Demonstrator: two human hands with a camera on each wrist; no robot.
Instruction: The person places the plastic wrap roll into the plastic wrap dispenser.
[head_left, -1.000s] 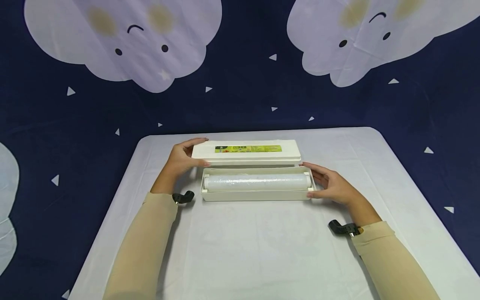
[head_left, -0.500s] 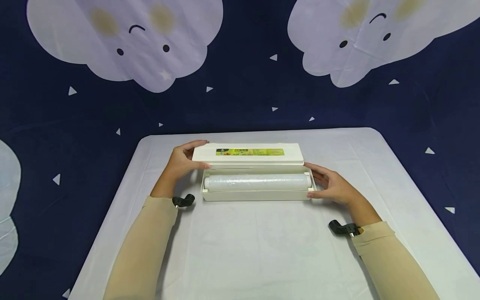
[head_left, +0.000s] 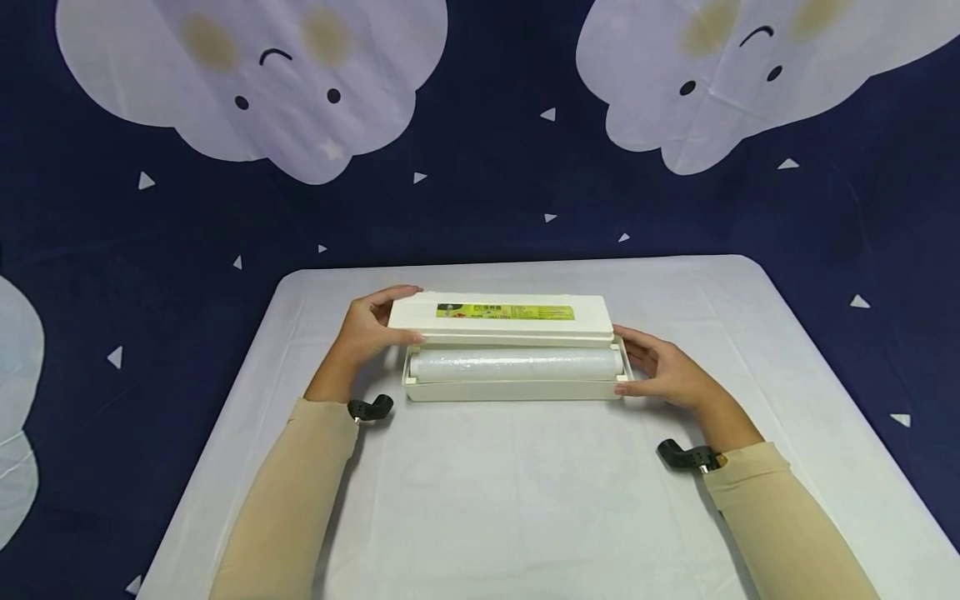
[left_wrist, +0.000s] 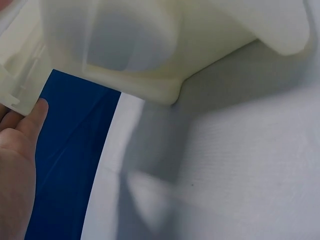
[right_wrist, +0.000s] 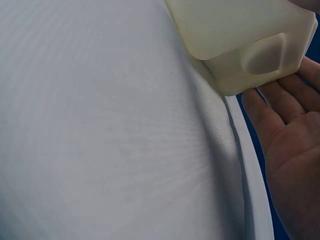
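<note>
My left hand [head_left: 360,337] grips the left end of a white lid [head_left: 517,330] with a yellow-green label, thumb at the front edge and fingers behind. The lid is held over the rear part of a long white box [head_left: 517,392]; whether they touch I cannot tell. Inside the box lies a roll of cling film [head_left: 517,364], its front side showing. My right hand [head_left: 670,375] holds the box's right end between thumb and fingers. In the left wrist view, fingers [left_wrist: 34,120] are under the lid's end. In the right wrist view, fingers [right_wrist: 285,100] touch the box's end.
A white cloth covers the table [head_left: 510,492] under the box. Behind it hangs a dark blue curtain [head_left: 480,217] printed with clouds and small triangles. Black mounts [head_left: 686,456] are worn at both wrists.
My left hand has brought the lid down and toward me, a little to the right, so that it now covers the box's back wall. The right hand and the box have stayed put.
</note>
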